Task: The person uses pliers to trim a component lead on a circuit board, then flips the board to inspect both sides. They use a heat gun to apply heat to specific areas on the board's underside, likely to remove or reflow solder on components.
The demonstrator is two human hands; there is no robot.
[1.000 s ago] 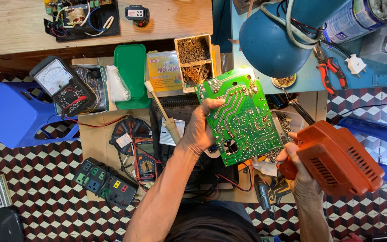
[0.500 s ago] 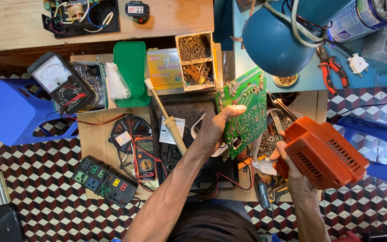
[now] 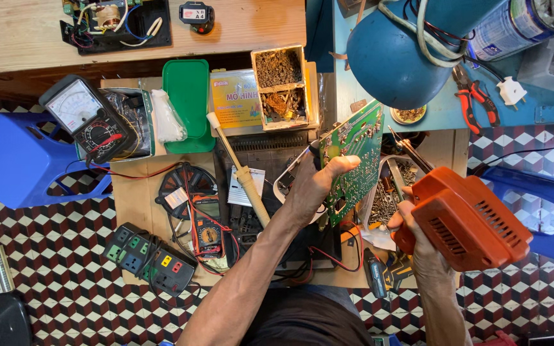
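Centre of the frame, slightly right: left hand (image 3: 312, 186) clenched on a green circuit board (image 3: 354, 160), thumb across its edge, board tilted nearly edge-on toward the camera, copper-trace side showing.

Right of centre, lower: right hand (image 3: 418, 247) wrapped around the grip of an orange heat-gun-shaped tool (image 3: 466, 221); its dark metal tip (image 3: 408, 148) reaches up-left and sits just beside the board's right edge. Contact between tip and board cannot be told.

Progress, as a judgement: board lifted off the work surface and presented to the tool; tool in hand and aimed. No removed part or fresh joint can be made out, so the work on the board itself appears not yet done.

Surroundings, centre to left:
- wooden-handled soldering iron (image 3: 242, 173), lying diagonally, untouched
- analog multimeter (image 3: 84, 118), upper left, red lead attached
- small digital meter (image 3: 208, 227), among red wires
- green lid (image 3: 187, 102)
- wooden box of scrap parts (image 3: 280, 86), two compartments
- power strip (image 3: 150, 256), lower left
- blue plastic stool (image 3: 20, 160), far left

Upper right: blue cylinder (image 3: 395, 54); red-handled pliers (image 3: 476, 96).
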